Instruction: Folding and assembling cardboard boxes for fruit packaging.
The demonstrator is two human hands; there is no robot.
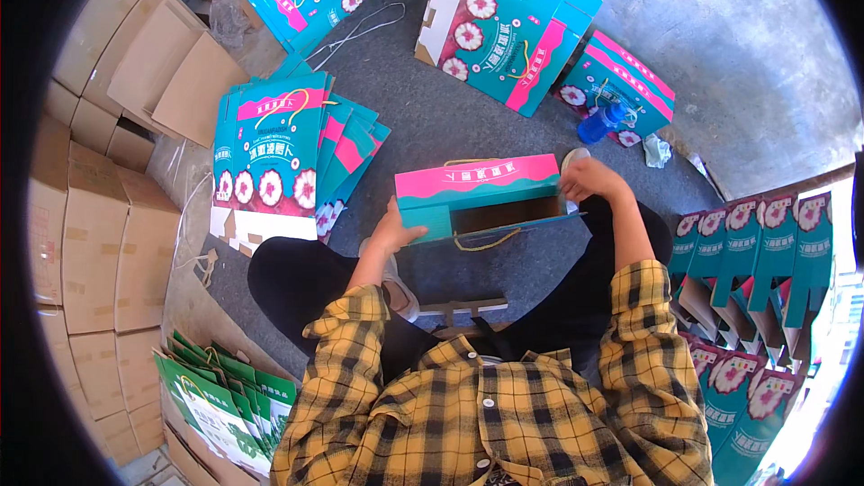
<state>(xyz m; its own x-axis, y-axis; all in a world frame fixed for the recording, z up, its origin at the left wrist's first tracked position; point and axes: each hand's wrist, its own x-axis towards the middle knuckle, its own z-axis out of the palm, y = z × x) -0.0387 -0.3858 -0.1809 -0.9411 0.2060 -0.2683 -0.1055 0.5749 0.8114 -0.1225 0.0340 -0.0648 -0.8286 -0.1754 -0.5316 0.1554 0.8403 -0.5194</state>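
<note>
A teal gift box (421, 220) with a pink top panel and yellow cord handles is held between my two hands, above my crossed legs. Its top is partly open and shows a brown inside. My left hand (391, 232) grips the left end, with the thumb over the near edge. At the other end, the bent fingers of my right hand (592, 182) close on the right edge by the end flap; the fingertips are partly hidden. To the left lies a stack of flat teal cartons (270, 148), printed with purple and white rounds.
More flat cartons (513, 27) lie ahead, beside a folded box (621, 81) with a blue bottle (601, 123). Assembled boxes (751, 243) stand in rows at the right. Brown cardboard boxes (94, 252) line the left, with green bags (225, 396) near them.
</note>
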